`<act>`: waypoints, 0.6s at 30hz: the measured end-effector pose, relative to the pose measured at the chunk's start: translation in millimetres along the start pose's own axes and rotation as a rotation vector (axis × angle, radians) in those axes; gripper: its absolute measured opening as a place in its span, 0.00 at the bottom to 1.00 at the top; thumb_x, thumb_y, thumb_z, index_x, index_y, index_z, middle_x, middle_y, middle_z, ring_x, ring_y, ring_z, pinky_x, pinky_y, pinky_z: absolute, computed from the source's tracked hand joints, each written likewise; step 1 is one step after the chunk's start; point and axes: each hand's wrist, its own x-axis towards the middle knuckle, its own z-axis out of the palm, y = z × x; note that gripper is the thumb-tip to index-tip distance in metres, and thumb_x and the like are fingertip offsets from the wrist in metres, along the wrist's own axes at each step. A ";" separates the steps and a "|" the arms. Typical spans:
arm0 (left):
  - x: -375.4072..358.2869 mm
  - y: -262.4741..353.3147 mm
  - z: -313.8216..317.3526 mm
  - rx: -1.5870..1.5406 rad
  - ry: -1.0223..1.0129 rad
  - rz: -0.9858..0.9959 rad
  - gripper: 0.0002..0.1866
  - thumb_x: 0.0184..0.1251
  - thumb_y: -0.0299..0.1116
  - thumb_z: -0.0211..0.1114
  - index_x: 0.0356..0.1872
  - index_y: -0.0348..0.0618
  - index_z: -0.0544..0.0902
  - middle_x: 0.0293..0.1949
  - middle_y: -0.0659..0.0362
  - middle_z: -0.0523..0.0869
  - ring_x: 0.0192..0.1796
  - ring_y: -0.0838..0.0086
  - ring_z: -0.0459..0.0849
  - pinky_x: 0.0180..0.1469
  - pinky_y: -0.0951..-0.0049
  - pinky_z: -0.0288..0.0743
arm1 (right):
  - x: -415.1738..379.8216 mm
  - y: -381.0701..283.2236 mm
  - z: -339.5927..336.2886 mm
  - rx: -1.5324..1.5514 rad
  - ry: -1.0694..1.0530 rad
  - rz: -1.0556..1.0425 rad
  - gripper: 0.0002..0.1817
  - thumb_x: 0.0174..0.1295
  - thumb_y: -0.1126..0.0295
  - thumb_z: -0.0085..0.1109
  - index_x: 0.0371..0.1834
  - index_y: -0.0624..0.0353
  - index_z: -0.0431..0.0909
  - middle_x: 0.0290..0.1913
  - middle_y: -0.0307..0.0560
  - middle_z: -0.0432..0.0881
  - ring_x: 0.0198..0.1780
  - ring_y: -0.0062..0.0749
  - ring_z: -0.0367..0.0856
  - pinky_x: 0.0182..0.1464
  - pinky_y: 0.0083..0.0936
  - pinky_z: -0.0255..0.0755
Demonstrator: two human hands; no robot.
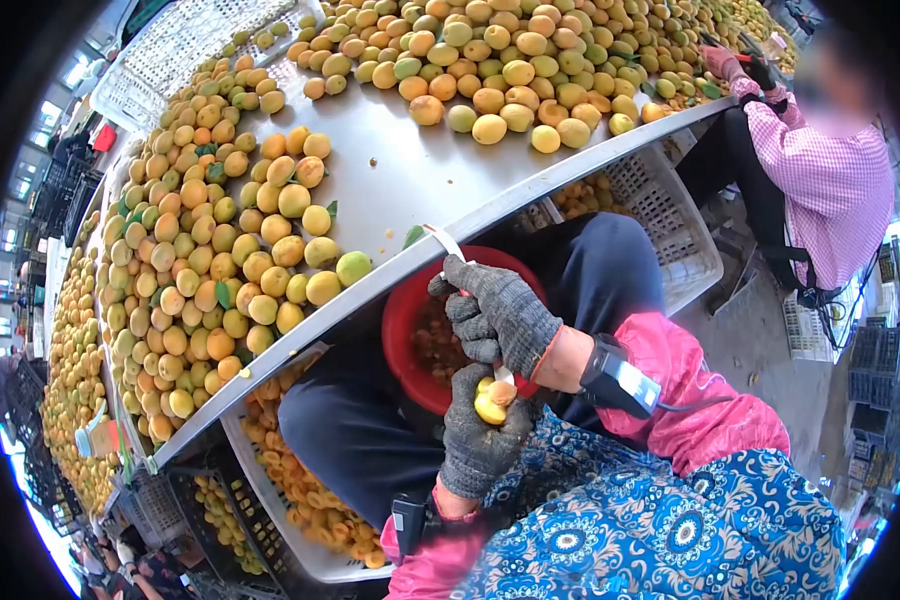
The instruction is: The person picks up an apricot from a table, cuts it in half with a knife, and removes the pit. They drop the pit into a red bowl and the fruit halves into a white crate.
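Now the grey-gloved left hand (484, 436) has its fingers closed around a cut yellow fruit (488, 407), in which a brown stone (505, 391) is visible. The right hand (507, 316), gloved likewise, has its fingers curled firmly around a knife (503, 373), which meets this fruit. Both hands are at the red basin (398, 335), beside the metal table (355, 178) where many whole fruits (220, 345) lie.

grey floor (770, 385) | metal-topped table (370, 165) | bright windows (3, 326), far left
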 end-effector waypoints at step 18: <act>43.4 11.0 -31.1 0.662 0.095 0.113 0.36 0.51 0.42 0.74 0.62 0.47 0.70 0.33 0.52 0.87 0.31 0.52 0.87 0.32 0.56 0.80 | -1.9 -9.3 -27.1 -0.945 -0.188 -0.485 0.13 0.61 0.61 0.66 0.41 0.59 0.82 0.30 0.37 0.82 0.28 0.17 0.77 0.32 0.19 0.73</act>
